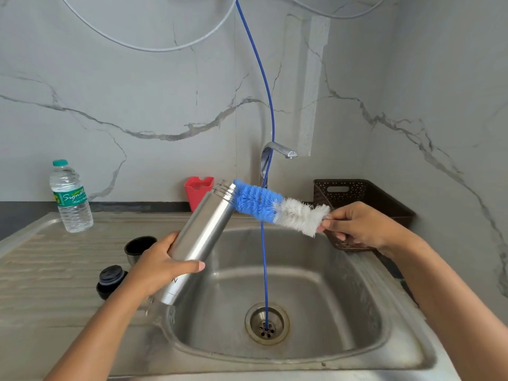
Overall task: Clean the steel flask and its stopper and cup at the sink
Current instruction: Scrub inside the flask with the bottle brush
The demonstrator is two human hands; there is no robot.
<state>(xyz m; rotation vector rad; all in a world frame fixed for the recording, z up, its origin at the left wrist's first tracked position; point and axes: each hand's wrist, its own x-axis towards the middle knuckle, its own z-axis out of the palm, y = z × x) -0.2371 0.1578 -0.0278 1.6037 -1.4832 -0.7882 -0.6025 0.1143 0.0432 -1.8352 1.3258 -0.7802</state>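
Observation:
My left hand grips the steel flask around its lower half, tilted with the threaded mouth up and to the right over the sink's left rim. My right hand holds a bottle brush by its white end. The brush's blue tip touches the flask's mouth. The dark cup stands on the drainboard behind my left hand. The black stopper sits just in front of it, partly hidden by my wrist.
The steel sink has a drain with a thin blue hose running down into it from above. A tap stands at the back. A water bottle, a red holder and a dark basket surround the basin.

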